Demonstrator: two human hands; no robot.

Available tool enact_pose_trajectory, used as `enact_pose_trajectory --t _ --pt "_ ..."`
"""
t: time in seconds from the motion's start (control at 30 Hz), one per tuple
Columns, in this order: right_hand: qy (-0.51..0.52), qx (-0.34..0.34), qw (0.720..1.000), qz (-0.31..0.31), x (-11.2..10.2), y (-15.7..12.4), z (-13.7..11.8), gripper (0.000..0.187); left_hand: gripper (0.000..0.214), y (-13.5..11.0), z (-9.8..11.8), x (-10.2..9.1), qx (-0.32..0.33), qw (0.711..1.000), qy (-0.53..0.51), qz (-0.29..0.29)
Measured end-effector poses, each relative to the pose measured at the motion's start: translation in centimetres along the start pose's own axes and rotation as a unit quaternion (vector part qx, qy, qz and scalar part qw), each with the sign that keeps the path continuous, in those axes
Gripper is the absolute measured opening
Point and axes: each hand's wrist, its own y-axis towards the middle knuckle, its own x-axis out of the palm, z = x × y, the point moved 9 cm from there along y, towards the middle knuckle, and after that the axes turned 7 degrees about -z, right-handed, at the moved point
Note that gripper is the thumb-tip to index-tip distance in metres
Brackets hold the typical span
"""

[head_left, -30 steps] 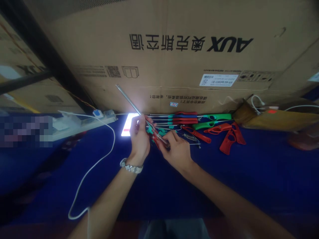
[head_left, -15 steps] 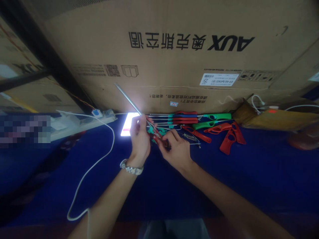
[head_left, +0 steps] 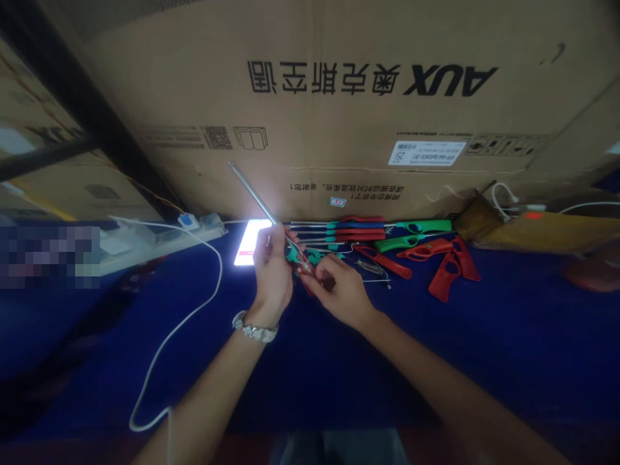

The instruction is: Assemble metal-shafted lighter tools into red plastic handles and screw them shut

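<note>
My left hand (head_left: 272,274) is wrapped round a long-nosed gas lighter (head_left: 256,196), whose metal tube points up and to the left. At its lower end the red handle looks open, with small inner parts showing. The fingers of my right hand (head_left: 343,287) are closed on the lower end of that handle; what exactly they pinch is hidden. Behind the hands lie several lighters (head_left: 359,227) with red and blue handles and green collars. Small green parts (head_left: 312,255) show between my hands. Right of them are green handle pieces (head_left: 420,226) and red handle pieces (head_left: 444,276).
A lit phone screen (head_left: 246,248) lies behind my left hand. A large cardboard box (head_left: 310,39) stands upright along the back of the blue-covered table (head_left: 387,381). To the left are a power strip (head_left: 208,227) and a trailing white cable (head_left: 194,310).
My right hand has shifted slightly left and up along the red handle. The lighter's tube tip has moved a little to the right. My left hand stays in place.
</note>
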Motion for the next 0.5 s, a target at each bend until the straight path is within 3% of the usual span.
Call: enact_pose_trajectory --t 0.17,0.3,0.5 --pt "0.055 0.018 0.998 0.005 -0.4 0.2 1.0 0.025 0.027 0.1 -0.3 0.1 -0.012 1.0 -0.019 -0.007" --pt "0.086 0.012 0.996 -0.038 0.2 0.3 1.1 0.019 0.027 0.1 -0.6 0.0 -0.02 0.999 -0.027 -0.01" --pt "-0.03 -0.019 0.999 -0.035 0.2 0.0 0.4 0.019 0.028 0.3 -0.7 -0.5 -0.017 1.0 -0.025 0.003"
